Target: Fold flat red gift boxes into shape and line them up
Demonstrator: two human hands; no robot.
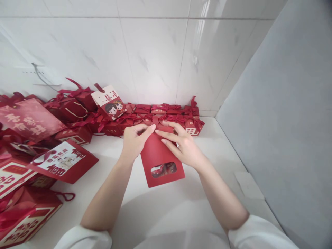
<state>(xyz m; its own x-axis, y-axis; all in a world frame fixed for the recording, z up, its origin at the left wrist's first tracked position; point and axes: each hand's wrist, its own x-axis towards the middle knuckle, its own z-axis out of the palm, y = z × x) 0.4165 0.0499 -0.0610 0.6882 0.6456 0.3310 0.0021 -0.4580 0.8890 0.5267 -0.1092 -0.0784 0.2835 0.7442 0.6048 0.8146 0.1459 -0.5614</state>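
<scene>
Red window gift box (159,157) flat, long axis away from body; left hand (133,140), right hand (183,145) equally near, fingertips pinching far top flap.

We look from our head forward and down, close over the white table (166,211), facing the tiled wall (155,52).

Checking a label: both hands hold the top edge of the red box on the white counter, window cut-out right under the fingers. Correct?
One error. The head view shows the window cut-out at the near end of the red box, away from the fingers. The left hand and right hand do hold its top edge, on the white counter.
</scene>
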